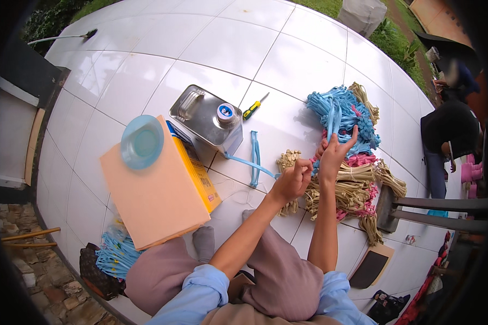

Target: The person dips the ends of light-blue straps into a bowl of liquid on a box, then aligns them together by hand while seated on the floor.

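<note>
My left hand is closed on a light blue strap, whose loose end trails left to the metal can. Just right of it, my right hand pinches another blue strap, beside a heap of blue straps; its index finger points up. Beneath and around both hands lie tied bundles of beige straps, with pink straps among them. A folded blue strap rests on the tiles near the can. What lies inside my left fist is mostly hidden.
A silver metal can with a cap stands ahead, a yellow-black screwdriver beside it. At left, a blue bowl sits on a peach board over a yellow box. More blue straps lie lower left. Another person is at right.
</note>
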{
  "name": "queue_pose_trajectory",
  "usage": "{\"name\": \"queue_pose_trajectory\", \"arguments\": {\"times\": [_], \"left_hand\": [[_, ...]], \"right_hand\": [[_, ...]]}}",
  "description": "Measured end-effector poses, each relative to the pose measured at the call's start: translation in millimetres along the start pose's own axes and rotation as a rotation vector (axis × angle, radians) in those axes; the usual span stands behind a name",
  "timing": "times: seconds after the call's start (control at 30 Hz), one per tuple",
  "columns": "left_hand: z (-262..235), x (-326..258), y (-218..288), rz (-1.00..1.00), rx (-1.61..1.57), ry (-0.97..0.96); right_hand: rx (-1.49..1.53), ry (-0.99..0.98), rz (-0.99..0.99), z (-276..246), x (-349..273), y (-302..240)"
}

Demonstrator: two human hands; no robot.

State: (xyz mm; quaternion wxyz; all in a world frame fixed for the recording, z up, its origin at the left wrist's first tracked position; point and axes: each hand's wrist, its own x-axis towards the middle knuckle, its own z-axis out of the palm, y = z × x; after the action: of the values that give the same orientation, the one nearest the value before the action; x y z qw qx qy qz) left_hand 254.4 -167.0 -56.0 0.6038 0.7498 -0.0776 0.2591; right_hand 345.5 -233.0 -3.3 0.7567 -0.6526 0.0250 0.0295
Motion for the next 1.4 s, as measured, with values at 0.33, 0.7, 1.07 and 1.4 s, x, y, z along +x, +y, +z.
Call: {"name": "queue_pose_trajectory", "arguments": {"times": [0.33,0.7,1.07,1.4], "left_hand": [[-22.0,-4.7,9.3,-0.123,-0.063,0.167],[-27.2,-25.1,-86.6,-0.043,0.344,0.091],[-60.6,-34.3,-11.4,-0.374,0.260,-0.036],[-154.0,21.5,209.9,-0.447,-0.156,0.088]], "right_hand": [[-0.166,-0.034,0.053,-18.4,31.6,8.3],[-0.094,-0.178,0.220,-23.0,-24.6,103.9],[-0.132,-0.278,0.032,-26.1,-75.3,80.9],[0.007,-0.717,-0.325,62.6,-172.2,-137.7]]}}
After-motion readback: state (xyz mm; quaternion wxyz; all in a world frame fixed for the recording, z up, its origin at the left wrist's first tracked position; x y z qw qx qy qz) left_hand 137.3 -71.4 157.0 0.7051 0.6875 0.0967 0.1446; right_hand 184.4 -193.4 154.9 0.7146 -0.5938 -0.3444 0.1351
